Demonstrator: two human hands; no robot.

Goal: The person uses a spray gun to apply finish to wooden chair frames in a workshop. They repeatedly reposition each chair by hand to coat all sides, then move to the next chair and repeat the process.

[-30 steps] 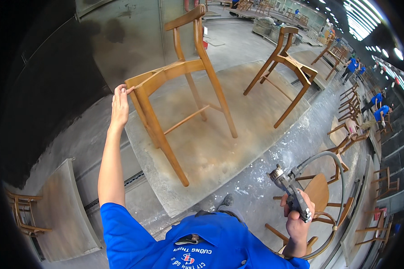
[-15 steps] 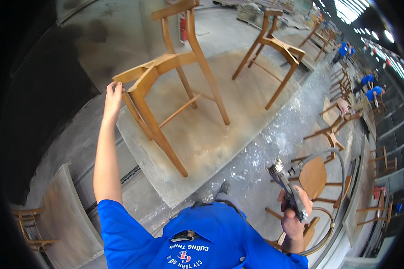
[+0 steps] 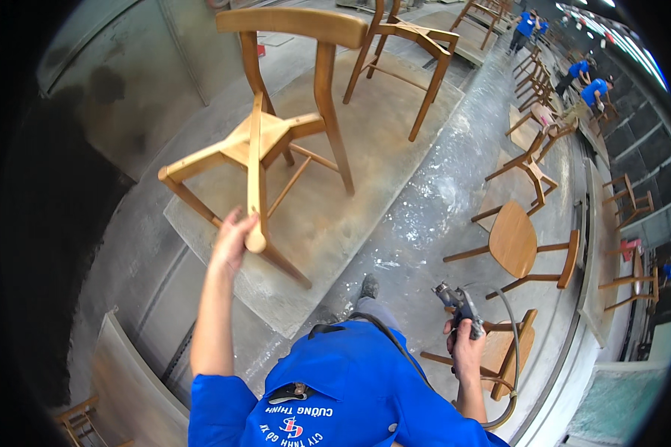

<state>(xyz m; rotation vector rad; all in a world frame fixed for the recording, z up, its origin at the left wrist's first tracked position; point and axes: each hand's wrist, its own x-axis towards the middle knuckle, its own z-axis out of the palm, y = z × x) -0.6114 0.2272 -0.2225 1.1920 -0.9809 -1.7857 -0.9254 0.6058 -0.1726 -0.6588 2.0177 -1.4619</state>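
Gripping one smooth wooden chair frame [image 3: 272, 138] at its near end, the left hand [image 3: 233, 237] is nearer than the crossed seat bars [image 3: 253, 175] and curved backrest [image 3: 291, 26]. The right hand [image 3: 466, 348] holds one metal spray gun [image 3: 461, 307]. Two frames, this and a second chair [image 3: 417, 33] at far right, stand on one stained grey board [image 3: 380, 164].

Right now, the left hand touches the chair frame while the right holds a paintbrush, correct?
Not quite: the head view shows the right hand holding a spray gun, not a paintbrush. The left hand does touch the chair frame.
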